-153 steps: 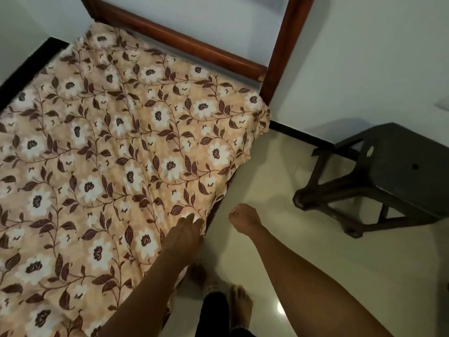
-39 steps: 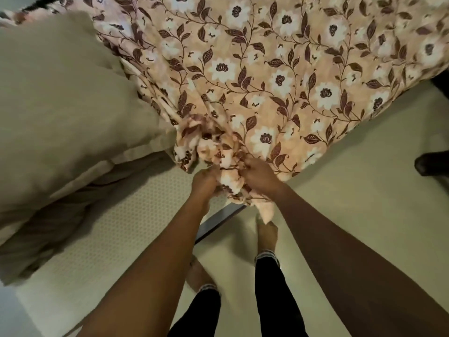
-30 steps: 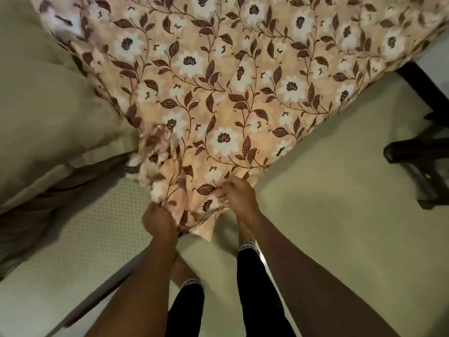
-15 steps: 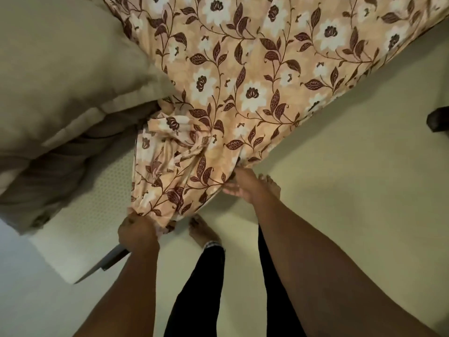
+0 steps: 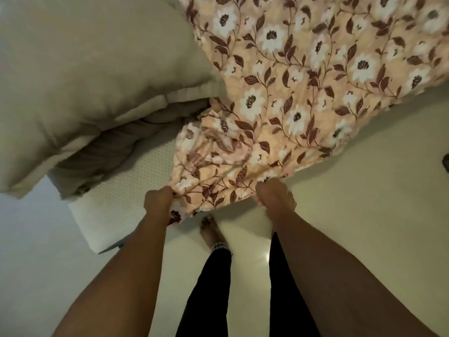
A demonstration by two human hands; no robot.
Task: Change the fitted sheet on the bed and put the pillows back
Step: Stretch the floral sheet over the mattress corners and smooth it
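The pillows [image 5: 85, 69] lie stacked at far left. The mattress corner [image 5: 116, 207] below them is bare and sits just left of my left hand [image 5: 158, 200], whose grip is closed on the bunched hem of the fitted sheet [image 5: 291, 93]. The sheet covers the bed up and to the right. My right hand [image 5: 275, 195] touches the hem; I cannot tell if it holds cloth. The left hand is nearer, so it should lead the pull.

- One peach cloth sheet with white flowers and brown leaves [image 5: 291, 93].
- Two puffy beige pillows [image 5: 97, 69].
- One white dotted mattress [image 5: 116, 205].
- Two bare hands: left hand [image 5: 158, 200], right hand [image 5: 275, 198].
- Two black trouser legs [image 5: 209, 288].
- One bare foot [image 5: 211, 229].
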